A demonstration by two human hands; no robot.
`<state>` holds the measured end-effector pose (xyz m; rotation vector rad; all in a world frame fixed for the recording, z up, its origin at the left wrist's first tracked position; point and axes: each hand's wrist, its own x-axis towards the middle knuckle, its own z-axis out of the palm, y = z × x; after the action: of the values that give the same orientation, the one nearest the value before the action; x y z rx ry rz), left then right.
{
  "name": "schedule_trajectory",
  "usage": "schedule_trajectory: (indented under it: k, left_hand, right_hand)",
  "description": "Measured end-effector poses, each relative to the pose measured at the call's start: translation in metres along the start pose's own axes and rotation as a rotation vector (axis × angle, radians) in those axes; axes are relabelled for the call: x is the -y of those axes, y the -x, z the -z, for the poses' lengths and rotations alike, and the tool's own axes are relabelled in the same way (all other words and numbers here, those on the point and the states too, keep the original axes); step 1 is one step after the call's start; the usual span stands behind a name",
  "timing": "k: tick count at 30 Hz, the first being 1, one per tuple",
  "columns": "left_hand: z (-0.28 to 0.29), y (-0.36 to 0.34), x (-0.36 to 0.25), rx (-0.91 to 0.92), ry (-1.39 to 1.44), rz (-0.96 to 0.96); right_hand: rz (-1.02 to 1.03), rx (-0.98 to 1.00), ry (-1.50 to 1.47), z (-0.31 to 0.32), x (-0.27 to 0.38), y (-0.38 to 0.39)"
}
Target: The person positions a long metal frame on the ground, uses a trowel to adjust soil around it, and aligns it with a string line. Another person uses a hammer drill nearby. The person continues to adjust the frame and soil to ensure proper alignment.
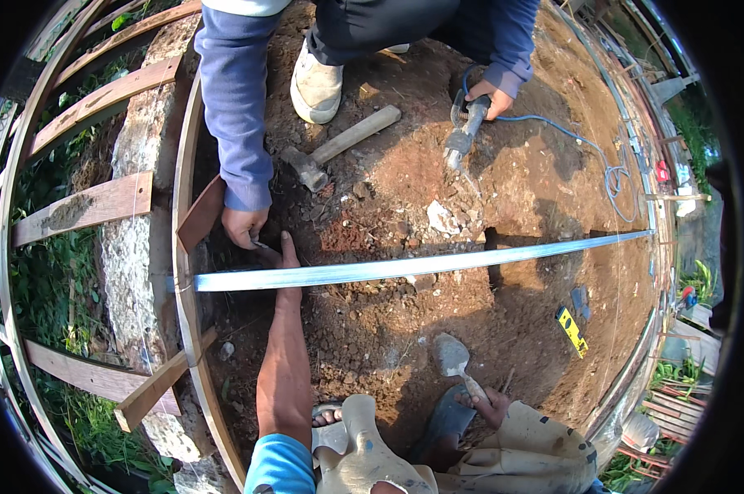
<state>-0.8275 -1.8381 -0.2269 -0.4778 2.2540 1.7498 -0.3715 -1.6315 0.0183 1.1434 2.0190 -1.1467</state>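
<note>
My left hand (288, 253) reaches under a long pale metal bar (388, 270) into shadow by the left board. A finger stands up and others point left, apart; nothing shows in them, though shadow hides part. Close by, a co-worker's hand (244, 226) has its fingers pinched on something small I cannot make out. My right hand (491, 407) is low in the view, closed round the handle of a trowel (452, 354), whose blade rests on the soil. The co-worker's other hand (489, 97) holds a grey corded power tool (464, 132), tip down.
A heavy hammer (339, 150) lies on the soil near the co-worker's shoe (317, 86). The bar spans from the left formwork board (184, 165) to the right edge. Right of me lies a yellow level (571, 332). A blue cord (569, 136) loops at upper right.
</note>
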Motion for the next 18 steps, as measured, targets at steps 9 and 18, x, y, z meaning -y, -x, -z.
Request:
schedule_trajectory:
  k: [9, 18]
  left_hand:
    - [0.038, 0.082, -0.026, 0.493, -0.279, -0.512]
    - [0.089, 0.068, -0.004, 0.387, -0.743, -0.194]
  right_hand:
    - [-0.026, -0.061, 0.289, 0.010, -0.010, -0.002]
    - [-0.096, -0.055, 0.296, 0.006, -0.010, 0.001]
